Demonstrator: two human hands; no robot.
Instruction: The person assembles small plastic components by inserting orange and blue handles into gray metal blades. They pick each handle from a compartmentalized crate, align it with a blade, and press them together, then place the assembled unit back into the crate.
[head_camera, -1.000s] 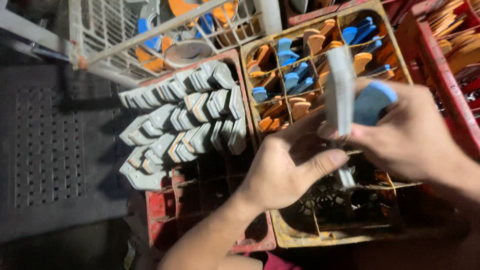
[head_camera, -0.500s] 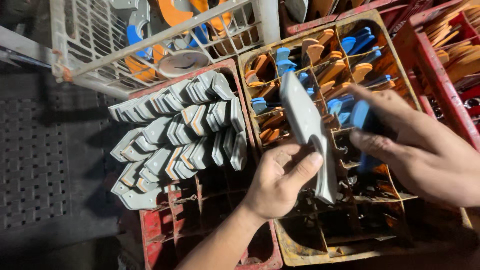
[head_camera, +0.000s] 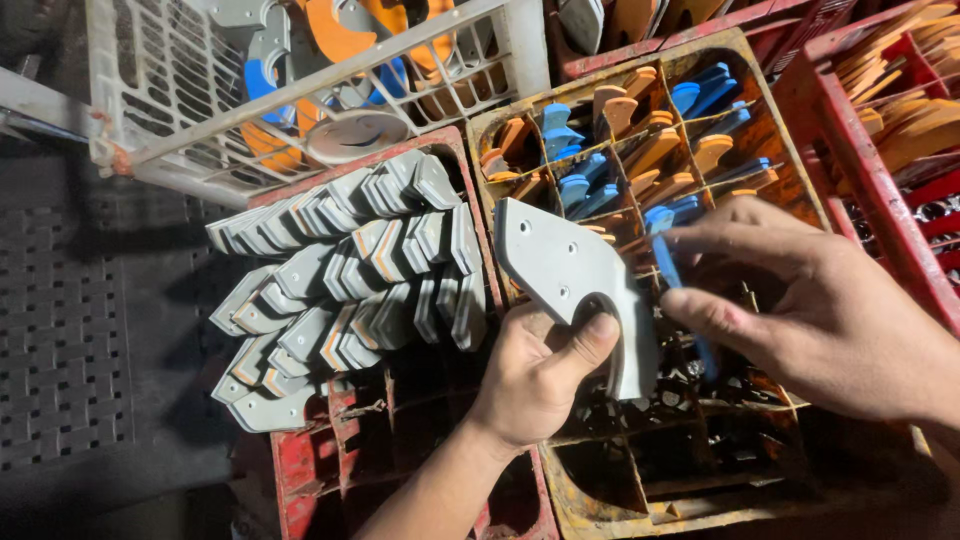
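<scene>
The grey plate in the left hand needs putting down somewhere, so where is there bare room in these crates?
The empty cells at the near end of the red crate, below the stacked grey plates, are free, as are the near cells of the yellow crate. The dark mat to the left is bare. The yellow crate's far cells hold orange and blue pieces.

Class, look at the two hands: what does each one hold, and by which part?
The left hand grips a flat grey shaped piece near its curved lower end, thumb on its face. The right hand pinches a thin blue piece along its edge.
</scene>
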